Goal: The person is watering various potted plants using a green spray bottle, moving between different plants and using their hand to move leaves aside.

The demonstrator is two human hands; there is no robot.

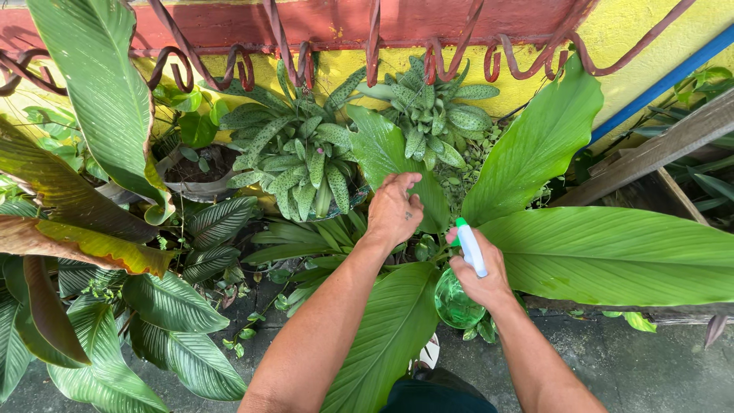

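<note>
1. Far left: a broad leaf with yellowed, browning edges (84,229) arches over striped dark-green leaves (172,306). Both crowd the lower left corner. Bare grey concrete floor (650,367) shows only in thin gaps here.
2. Left of centre: a pale pot of dark soil (200,172) sits against the yellow wall (634,27). Rust-red curled iron bars (229,65) run along the wall top.
3. Centre: a spotted-leaf plant (298,164) with narrow, mottled, strap-shaped leaves fills the space above the left forearm.
4. Left hand (394,210): fingers curled together, tips pressed down on the lower part of a smooth, ribbed, upright green leaf (382,145). It closes on nothing apart from that leaf.
5. Right hand (482,271): wrapped around the neck of a spray bottle (459,298), just right of the left hand, apart from it. The bottle body is clear green plastic, rounded, hanging below the fist; the white trigger head with green tip (468,243) points up toward the foliage.
6. Right: two wide, glossy, finely veined leaves (604,252) spread outward, the lower one horizontal beside the right wrist.
7. Far right: a weathered wooden plank (657,149) and a blue pipe (665,80) slant upward. Open concrete lies below the right forearm, the freest room in view.
</note>
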